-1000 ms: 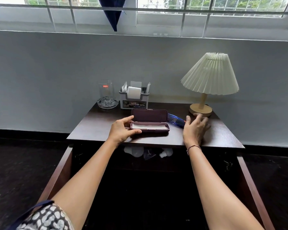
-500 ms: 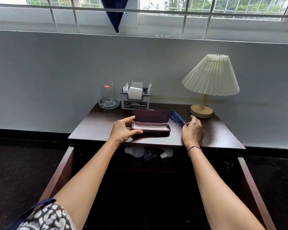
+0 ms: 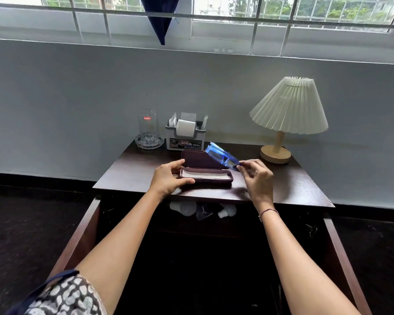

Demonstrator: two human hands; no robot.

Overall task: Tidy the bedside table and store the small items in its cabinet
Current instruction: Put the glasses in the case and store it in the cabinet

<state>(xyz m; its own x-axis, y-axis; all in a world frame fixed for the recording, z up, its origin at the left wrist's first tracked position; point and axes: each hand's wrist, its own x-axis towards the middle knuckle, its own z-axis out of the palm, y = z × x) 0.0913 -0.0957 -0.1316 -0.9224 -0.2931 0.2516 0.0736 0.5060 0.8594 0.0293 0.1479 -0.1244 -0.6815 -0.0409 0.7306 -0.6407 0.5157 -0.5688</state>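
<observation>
The right hand (image 3: 257,180) is seen pinching the blue spectacles (image 3: 221,155) by one end between thumb and fingertips, and they are held raised and tilted above the far right corner of the open spectacle case (image 3: 206,170), clear of the tabletop. The left hand (image 3: 168,179) is closed on the case's left end, thumb along the front edge and fingers at the hinged lid, so that the case is steadied on the bedside table (image 3: 132,176). The spectacles are judged to be light, stiff and fragile: the frame is of translucent blue plastic, the arms appear folded, and the lenses would be liable to smudging or scratching. A hold at the hinge end or by the frame rim is therefore judged preferable to any contact with the lenses, and the frame should be set level into the tray. The case is dark maroon, oblong with rounded corners, its lid standing open at the back and a pale lining shown inside. Being rigid and smooth, it could slide if pressed without support. Behind it stand a grey organiser box (image 3: 185,138) and a drinking glass (image 3: 147,125) set in a glass dish (image 3: 149,142); a pleated lamp (image 3: 288,110) stands to the right. Pale items are dimly seen in the open cabinet (image 3: 203,210) below.
</observation>
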